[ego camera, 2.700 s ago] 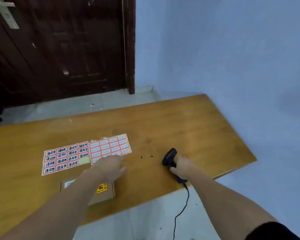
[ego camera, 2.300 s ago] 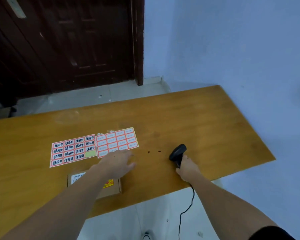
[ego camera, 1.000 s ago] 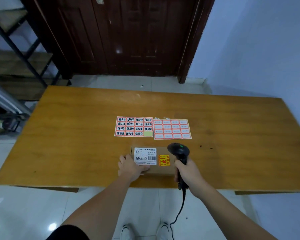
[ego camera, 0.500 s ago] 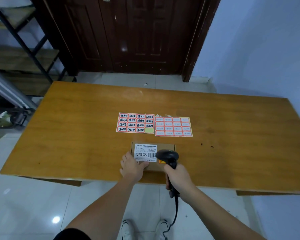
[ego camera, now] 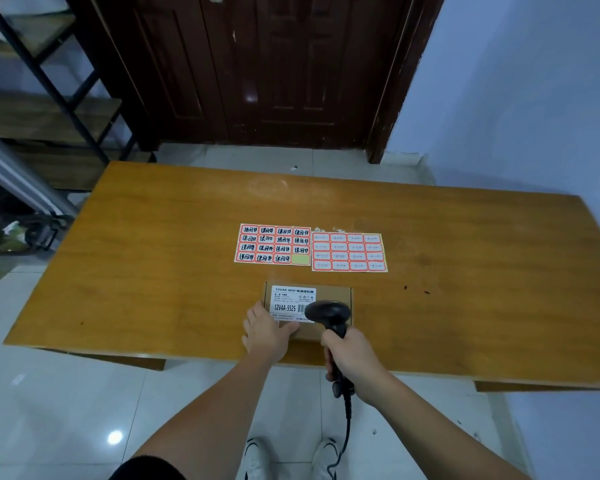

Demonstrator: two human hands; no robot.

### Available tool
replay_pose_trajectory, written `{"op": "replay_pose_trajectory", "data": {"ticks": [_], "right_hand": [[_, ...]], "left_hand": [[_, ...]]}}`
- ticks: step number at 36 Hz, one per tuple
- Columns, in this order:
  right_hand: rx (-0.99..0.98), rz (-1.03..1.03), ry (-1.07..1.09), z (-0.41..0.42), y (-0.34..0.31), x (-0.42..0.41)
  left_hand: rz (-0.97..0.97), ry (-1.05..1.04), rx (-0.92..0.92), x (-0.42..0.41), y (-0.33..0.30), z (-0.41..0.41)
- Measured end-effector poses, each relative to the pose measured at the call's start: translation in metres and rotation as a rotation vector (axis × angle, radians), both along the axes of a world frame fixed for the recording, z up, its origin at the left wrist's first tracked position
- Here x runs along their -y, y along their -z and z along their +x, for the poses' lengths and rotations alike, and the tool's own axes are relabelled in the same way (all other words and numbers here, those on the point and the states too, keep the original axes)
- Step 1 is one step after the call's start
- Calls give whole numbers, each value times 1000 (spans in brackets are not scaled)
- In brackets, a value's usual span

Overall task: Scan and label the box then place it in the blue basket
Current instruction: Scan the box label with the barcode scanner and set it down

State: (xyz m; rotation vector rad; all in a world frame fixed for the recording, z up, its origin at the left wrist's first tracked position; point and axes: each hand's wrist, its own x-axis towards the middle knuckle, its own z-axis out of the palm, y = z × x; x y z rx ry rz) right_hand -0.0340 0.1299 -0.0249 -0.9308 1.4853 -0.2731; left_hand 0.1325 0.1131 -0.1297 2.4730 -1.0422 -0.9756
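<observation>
A small brown cardboard box (ego camera: 336, 296) with a white printed label lies flat near the front edge of the wooden table (ego camera: 153, 271). My left hand (ego camera: 265, 332) rests on the box's near left corner, holding it down. My right hand (ego camera: 352, 358) grips a black barcode scanner (ego camera: 328, 315), whose head hangs over the right end of the white label and hides the barcode. Two sheets of red-bordered stickers (ego camera: 274, 244) lie just behind the box. No blue basket is in view.
A dark wooden door (ego camera: 267, 71) stands beyond the table, with a metal shelf rack (ego camera: 49, 84) at the left and a blue wall at the right. The scanner's cable (ego camera: 345, 431) hangs toward the tiled floor by my shoes.
My view swung left from the table's right end to face the box. My right hand lifted the scanner and brought it leftward over the box's label. My left hand settled on the box.
</observation>
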Motion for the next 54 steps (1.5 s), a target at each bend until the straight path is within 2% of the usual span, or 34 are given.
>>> {"op": "replay_pose_trajectory", "data": {"ticks": [11, 21, 37, 42, 54], "right_hand": [[-64, -180, -95, -10, -1, 11], [-369, -325, -166, -64, -2, 50], [-790, -164, -251, -184, 48, 88], [-863, -108, -271, -201, 63, 95], [-903, -174, -257, -198, 73, 102]], "left_hand": [[81, 27, 10, 4, -5, 4], [79, 61, 28, 4, -7, 6], [49, 56, 32, 2, -6, 3], [58, 49, 19, 5, -6, 4], [77, 64, 36, 7, -5, 4]]}}
